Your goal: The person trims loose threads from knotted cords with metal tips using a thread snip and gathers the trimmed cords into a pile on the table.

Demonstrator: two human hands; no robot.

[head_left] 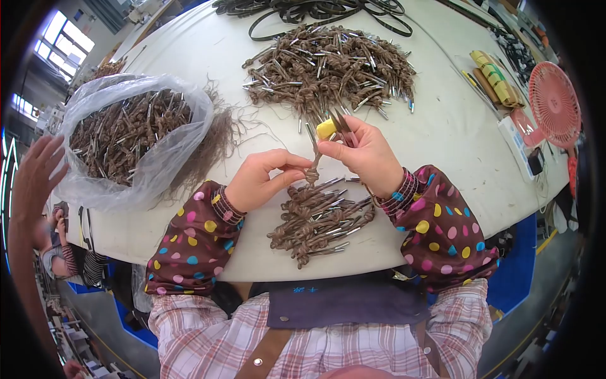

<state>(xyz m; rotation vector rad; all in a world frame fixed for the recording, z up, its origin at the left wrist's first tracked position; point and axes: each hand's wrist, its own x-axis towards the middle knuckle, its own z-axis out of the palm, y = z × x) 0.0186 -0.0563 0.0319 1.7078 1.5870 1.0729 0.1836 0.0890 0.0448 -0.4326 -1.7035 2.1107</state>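
While the left hand [268, 179] pinches a knotted brown cord [312, 174] in a closed grip over the table [442, 215], the right hand [369, 155] is closed around dark metal snips [341, 124] with a yellow piece [326, 129] beside the blades. Shiny-tipped cords form a small pile [322, 218] just below and a larger heap [328, 66] beyond. Leftward, a crinkled translucent bag [161, 167] of cords and wispy loose threads [211, 142] crowd the surface; a pink round fan [554, 104] stands far right.

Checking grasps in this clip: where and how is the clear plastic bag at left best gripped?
Probably by the loose rim of the plastic bag, bunched in the fingers from above on the right: the mouth gapes upward, film flares outside the knotted brown cords, and the other person's hand is at left.
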